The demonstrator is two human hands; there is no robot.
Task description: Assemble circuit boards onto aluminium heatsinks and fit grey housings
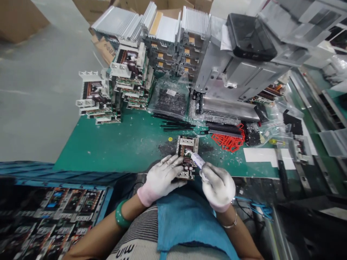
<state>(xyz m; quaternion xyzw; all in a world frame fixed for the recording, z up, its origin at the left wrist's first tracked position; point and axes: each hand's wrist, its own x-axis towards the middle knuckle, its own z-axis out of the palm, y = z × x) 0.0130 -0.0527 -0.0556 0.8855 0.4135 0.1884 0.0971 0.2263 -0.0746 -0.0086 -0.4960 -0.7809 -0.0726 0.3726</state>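
Note:
A small circuit board with white connectors and dark components lies at the near edge of the green table. My left hand, in a white glove, holds it from the left, with the fingers over its side and the thumb at its near end. My right hand, also gloved, is closed around a white tube with bluish print. The tube tilts down to the left, its nozzle over the middle of the board. White material shows on the board near the nozzle; whether the tip touches is too small to tell.
Stacked circuit boards stand at the back left, before silver heat sinks. Black strips and red frames lie beyond the board. A metal machine rises behind. A screwdriver lies right; a blue crate of boards sits lower left.

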